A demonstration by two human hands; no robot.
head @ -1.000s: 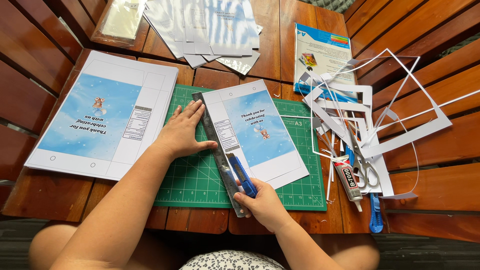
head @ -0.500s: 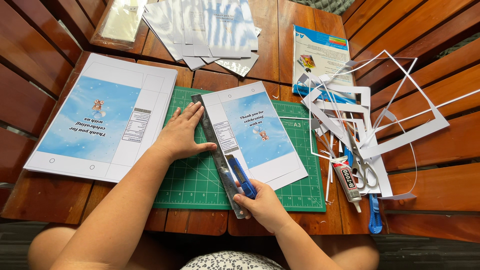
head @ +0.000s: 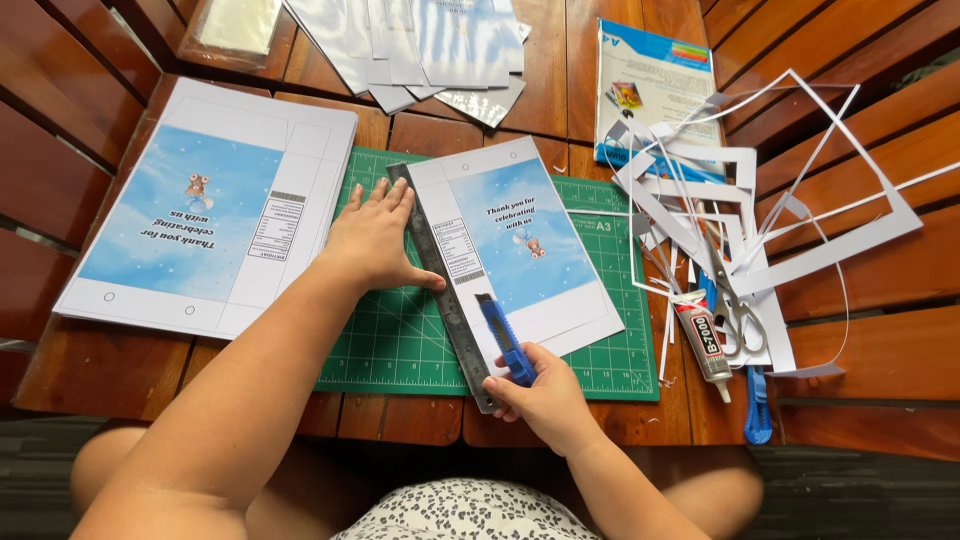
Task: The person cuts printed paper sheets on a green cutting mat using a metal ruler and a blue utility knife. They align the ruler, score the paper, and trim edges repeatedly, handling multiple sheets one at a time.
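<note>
Steel ruler (head: 437, 268) pinned under flat, spread left hand (head: 375, 238); right hand (head: 545, 398) gripping blue utility knife (head: 505, 340) beside it. Mid-cut on printed sheet (head: 520, 250); next, probably steady pull toward body.

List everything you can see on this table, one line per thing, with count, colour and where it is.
cutting mat: one, green, centre of wooden table
printed sheet: one, blue and white, on the mat
metal ruler: one, grey, along the sheet's left edge
utility knife: one, blue, against the ruler
sheet stack: one, blue and white, left of mat
silver pouches: several, top centre
paper pack: one, blue, top right
paper offcuts: many, white, right
scissors: one pair, among offcuts
glue tube: one, clear, right of mat
left hand: presses the ruler
right hand: holds the knife
</note>
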